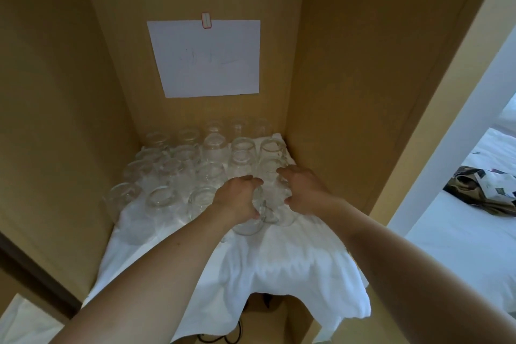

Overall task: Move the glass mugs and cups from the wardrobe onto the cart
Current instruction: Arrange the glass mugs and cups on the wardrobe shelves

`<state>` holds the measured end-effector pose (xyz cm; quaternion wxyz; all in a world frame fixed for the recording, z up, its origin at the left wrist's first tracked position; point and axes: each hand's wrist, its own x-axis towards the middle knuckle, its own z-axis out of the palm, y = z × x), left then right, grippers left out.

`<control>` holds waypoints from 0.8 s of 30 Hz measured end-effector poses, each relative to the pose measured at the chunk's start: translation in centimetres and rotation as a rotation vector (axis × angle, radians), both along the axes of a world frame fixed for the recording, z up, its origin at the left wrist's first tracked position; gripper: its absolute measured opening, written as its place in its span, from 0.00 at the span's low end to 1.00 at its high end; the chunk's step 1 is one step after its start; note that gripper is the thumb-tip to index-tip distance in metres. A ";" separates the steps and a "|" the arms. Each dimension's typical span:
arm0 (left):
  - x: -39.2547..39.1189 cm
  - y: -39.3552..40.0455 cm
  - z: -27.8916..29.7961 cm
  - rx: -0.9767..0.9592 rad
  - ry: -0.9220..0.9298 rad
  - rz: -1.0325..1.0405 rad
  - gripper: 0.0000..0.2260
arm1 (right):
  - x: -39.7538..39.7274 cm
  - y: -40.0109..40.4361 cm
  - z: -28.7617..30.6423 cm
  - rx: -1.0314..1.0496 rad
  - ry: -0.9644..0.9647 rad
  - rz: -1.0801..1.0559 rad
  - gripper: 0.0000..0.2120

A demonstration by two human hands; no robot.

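Gripping a front glass mug with left hand, right hand curled around neighbouring mug, white cloth

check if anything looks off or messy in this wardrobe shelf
Only the white cloth under the glass mugs looks untidy: it is rumpled and its front edge hangs unevenly over the shelf. No glass looks broken or toppled, as far as the blur allows.

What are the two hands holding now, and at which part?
The left hand grips a glass mug around its body, near the handle. The right hand curls around a second glass beside it; the exact place of hold is unclear.
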<state>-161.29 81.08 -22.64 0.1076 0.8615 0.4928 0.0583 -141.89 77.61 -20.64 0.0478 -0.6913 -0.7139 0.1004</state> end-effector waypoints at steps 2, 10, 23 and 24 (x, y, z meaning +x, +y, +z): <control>0.0 -0.3 0.0 -0.006 0.027 0.009 0.42 | 0.0 -0.3 -0.2 -0.001 -0.004 0.015 0.40; 0.4 -1.7 1.5 0.083 0.034 0.106 0.41 | 0.9 -1.4 1.0 0.063 0.097 0.033 0.46; -3.6 -3.2 6.1 0.186 -0.046 0.368 0.29 | -2.6 0.7 4.7 0.180 0.147 0.229 0.37; -4.1 -3.3 6.3 0.194 -0.048 0.396 0.29 | -3.0 1.0 4.8 0.184 0.160 0.251 0.37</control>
